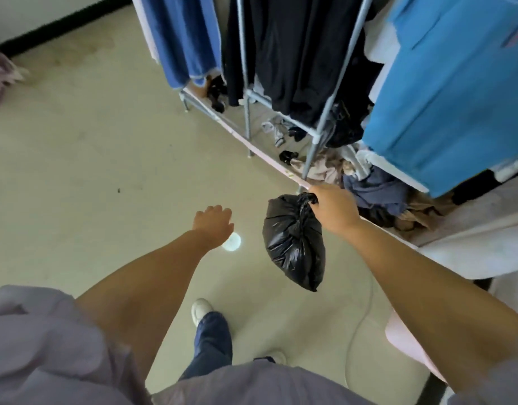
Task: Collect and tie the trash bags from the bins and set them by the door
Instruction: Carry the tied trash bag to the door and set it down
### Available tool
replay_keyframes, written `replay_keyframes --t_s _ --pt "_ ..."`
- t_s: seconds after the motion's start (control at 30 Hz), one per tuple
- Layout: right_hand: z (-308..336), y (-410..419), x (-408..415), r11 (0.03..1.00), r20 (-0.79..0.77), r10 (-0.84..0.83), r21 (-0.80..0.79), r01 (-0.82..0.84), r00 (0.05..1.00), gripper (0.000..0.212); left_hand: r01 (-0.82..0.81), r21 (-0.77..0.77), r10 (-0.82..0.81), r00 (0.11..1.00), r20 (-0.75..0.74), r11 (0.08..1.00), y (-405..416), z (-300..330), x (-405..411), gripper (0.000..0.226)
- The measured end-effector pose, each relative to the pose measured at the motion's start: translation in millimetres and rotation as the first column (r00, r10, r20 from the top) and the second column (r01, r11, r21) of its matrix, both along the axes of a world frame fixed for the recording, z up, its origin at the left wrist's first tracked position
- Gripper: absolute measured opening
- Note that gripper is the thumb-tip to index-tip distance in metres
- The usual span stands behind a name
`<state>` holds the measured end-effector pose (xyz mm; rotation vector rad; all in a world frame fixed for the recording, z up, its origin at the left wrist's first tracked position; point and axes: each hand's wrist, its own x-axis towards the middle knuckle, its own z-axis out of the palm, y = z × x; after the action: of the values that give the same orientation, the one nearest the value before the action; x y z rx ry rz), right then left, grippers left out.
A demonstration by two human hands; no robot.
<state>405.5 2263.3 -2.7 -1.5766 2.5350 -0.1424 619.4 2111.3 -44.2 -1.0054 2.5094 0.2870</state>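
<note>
- Right, head view: the right hand (332, 207) is clenched round the twisted neck of a black trash bag (294, 241), which hangs clear above the floor (76, 159), just in front of the clothes rack (247, 112).
- The left hand (213, 226) is empty, fingers loosely spread, palm down, reaching forward over the floor with nothing in it.
- The bag's neck looks gathered and knotted, so tying seems done for this one; I can't be sure how tight the knot is.
- A foot in a white shoe (200, 311) is planted ahead, so my read is the carry is under way.
- No door and no bin show here, so setting the bag down is not yet done, and whether other bags remain I can't tell.
</note>
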Motion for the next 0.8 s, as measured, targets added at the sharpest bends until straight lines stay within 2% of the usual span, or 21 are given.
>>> replay_keyframes --t_s 0.13,0.33,0.57,0.8 --pt "-0.3 -81.7 35.1 0.994 -0.003 0.098 0.055 -0.098 0.995 0.023 -0.152 0.092 0.151 0.988 0.027 0.984 -36.9 -13.6 51.5 0.039" --pt "2.1 -205.6 87.3 0.973 -0.002 0.211 0.094 -0.21 0.978 0.018 -0.288 0.202 0.289 0.957 0.023 0.936 -109.6 -24.8 109.9 0.036" --pt "0.4 -346.0 141.5 0.945 0.041 0.293 0.139 -0.296 0.955 0.015 -0.409 0.247 0.416 0.909 0.028 0.878 -222.0 -28.6 167.1 0.036" --pt "-11.4 -508.6 169.1 0.908 0.157 0.37 0.147 -0.392 0.916 0.012 -0.561 0.279 0.589 0.808 -0.023 0.78 -354.4 -32.5 198.4 0.035"
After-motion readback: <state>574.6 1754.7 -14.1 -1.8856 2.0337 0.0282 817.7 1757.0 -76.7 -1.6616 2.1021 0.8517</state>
